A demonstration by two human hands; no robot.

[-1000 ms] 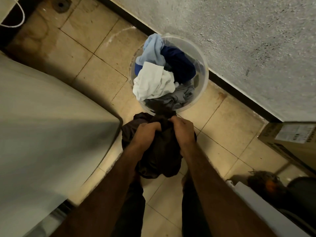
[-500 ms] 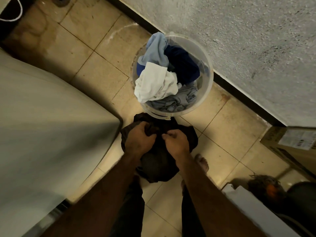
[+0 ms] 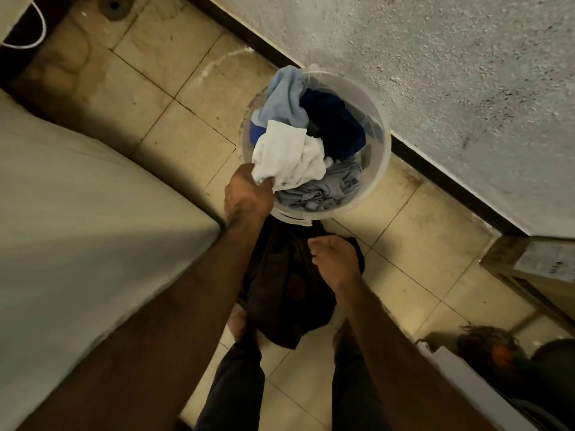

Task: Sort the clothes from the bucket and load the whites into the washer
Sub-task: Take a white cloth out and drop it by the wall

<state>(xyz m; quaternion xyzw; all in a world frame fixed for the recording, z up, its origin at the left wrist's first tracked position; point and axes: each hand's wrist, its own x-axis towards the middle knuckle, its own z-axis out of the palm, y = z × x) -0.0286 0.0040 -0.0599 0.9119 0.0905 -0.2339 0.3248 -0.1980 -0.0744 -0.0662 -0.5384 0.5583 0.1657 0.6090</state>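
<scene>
The left hand (image 3: 249, 194) pinches the white cloth (image 3: 289, 157) in the bucket (image 3: 385, 144). The right hand (image 3: 334, 262) curls over the dark garment (image 3: 289, 293) lower down; whether it grips, I cannot tell.

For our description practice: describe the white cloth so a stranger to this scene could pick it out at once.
Find the clear bucket on the tiled floor beside the speckled wall. On top of its pile, at the near-left rim, lies the white cloth, pinched by the left hand. It alone is white; its neighbours are pale blue, navy and grey.
</scene>
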